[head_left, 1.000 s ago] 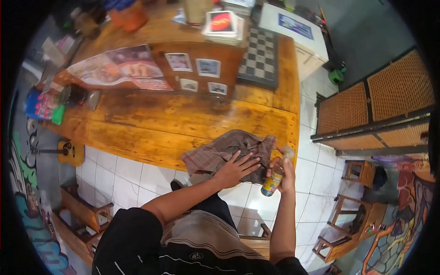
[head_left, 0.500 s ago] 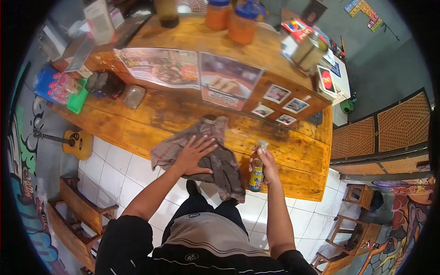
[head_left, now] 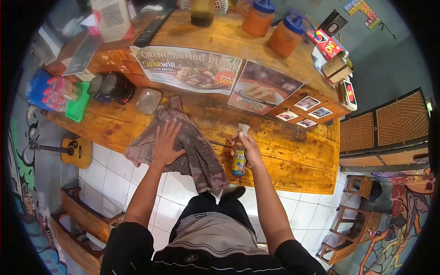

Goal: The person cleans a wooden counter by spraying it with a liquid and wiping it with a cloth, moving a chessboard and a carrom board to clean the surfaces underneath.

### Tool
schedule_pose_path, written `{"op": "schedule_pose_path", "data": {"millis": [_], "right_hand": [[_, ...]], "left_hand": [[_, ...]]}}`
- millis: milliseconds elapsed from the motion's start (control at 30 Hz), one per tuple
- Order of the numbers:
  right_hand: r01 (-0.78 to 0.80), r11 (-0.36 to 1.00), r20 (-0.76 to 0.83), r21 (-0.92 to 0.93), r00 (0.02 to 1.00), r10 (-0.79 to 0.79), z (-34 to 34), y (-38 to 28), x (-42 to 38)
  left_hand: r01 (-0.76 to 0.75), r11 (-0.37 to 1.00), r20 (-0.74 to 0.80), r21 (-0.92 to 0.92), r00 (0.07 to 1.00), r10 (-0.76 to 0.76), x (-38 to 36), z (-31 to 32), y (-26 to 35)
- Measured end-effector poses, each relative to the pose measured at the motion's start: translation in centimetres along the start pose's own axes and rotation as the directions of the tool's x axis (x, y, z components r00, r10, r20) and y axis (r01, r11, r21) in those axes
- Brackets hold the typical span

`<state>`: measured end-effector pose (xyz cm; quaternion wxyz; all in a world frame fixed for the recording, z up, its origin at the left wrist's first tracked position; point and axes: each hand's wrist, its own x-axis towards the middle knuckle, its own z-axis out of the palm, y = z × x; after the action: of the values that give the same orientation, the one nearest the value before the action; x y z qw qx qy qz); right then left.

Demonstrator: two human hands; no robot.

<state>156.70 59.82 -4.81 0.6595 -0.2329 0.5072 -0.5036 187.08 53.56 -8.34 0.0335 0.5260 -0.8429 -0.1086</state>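
My left hand [head_left: 168, 143] lies flat with its fingers spread on a brown checked cloth [head_left: 195, 158], which rests on the wooden counter [head_left: 293, 156] and hangs over its near edge. To the right, my right hand [head_left: 248, 149] is wrapped round the neck of a spray bottle [head_left: 239, 160] with a yellow and blue label. The bottle is upright, with its pale nozzle showing above my fingers. A small clear packet [head_left: 148, 101] lies just beyond the cloth's far left side.
A raised shelf [head_left: 220, 36] behind the counter holds sauce bottles [head_left: 285, 39], a remote [head_left: 153, 28] and a tin [head_left: 338, 67]. At the counter's left are a green tray [head_left: 78, 101] and dark items [head_left: 111, 87]. A guitar [head_left: 76, 152] and benches stand below.
My left hand and the cloth have moved left along the counter. My right hand has shifted left with the bottle. The view has turned and moved, showing more of the shelf.
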Motion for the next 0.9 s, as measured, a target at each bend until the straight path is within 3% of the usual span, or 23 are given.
{"op": "schedule_pose_path", "data": {"millis": [300, 400, 700, 900], "right_hand": [[0.059, 0.997, 0.01, 0.058, 0.998, -0.059, -3.5, 1.8, -2.5], [0.041, 0.981, -0.038, 0.191, 0.999, -0.035, -6.1, 2.1, -4.7], [0.071, 0.989, -0.132, 0.13, 0.99, -0.054, -14.7, -0.4, -11.0], [0.084, 0.991, -0.181, 0.105, 0.982, -0.064, -18.8, -1.5, -14.1]], "left_hand": [[0.037, 0.998, -0.064, 0.047, 0.997, -0.034, 0.5, 1.6, 2.6], [0.08, 0.996, -0.082, 0.046, 0.994, -0.076, 1.6, 2.5, 5.8], [-0.313, 0.949, -0.011, 0.033, 0.949, 0.314, 4.4, 6.5, 23.1], [-0.459, 0.888, 0.035, -0.02, 0.888, 0.459, 2.9, 8.9, 32.8]]}}
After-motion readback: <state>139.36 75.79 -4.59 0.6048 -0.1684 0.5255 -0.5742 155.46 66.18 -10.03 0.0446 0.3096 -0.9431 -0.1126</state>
